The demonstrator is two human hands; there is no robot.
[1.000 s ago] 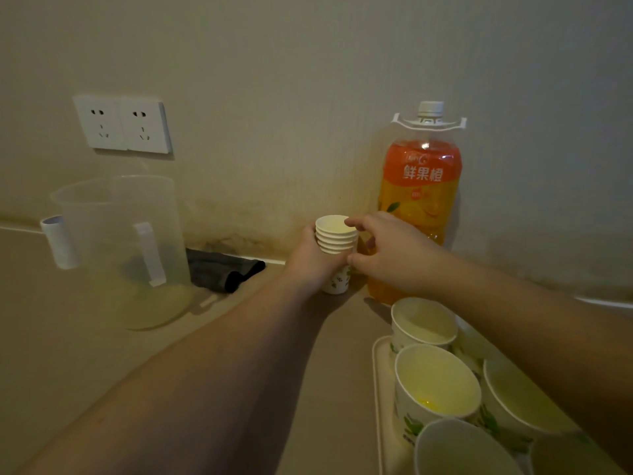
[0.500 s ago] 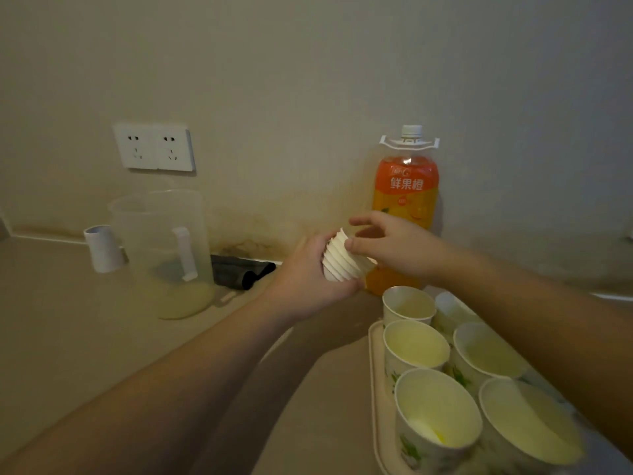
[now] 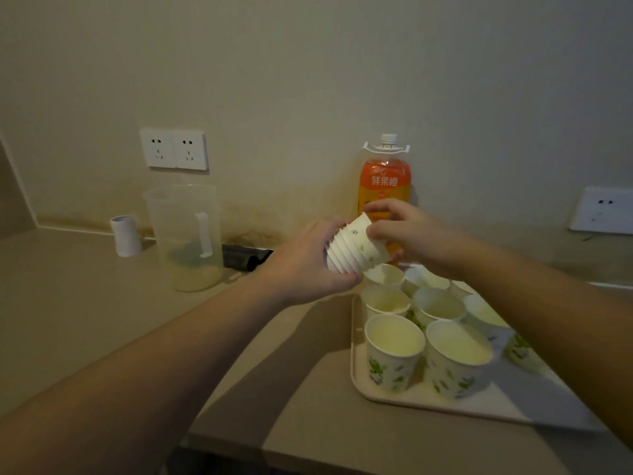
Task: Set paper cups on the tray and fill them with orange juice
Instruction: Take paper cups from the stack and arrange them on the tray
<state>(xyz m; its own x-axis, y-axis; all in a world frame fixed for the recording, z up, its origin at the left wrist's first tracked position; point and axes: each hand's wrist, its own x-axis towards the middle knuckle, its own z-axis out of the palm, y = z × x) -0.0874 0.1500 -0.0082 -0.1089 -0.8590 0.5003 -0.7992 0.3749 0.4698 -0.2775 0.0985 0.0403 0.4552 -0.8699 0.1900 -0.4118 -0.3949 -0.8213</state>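
Cup stack (image 3: 356,248) between both hands, above tray (image 3: 358,382) edge.

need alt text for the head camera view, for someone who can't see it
Two bare hands hold a tilted stack of paper cups above a counter: the left hand grips the stack while the right hand pinches the end cup. Below, paper cups stand on a tray; an orange juice bottle stands behind.

A tray (image 3: 356,371) sits at the counter's (image 3: 85,320) right front edge, with cups (image 3: 394,351) standing on it. Behind the tray, a bottle (image 3: 383,181) stands against the wall. Left of the bottle sits a pitcher (image 3: 185,234), with a small tube (image 3: 125,235) further left. Wall sockets (image 3: 174,149) hang above the pitcher.
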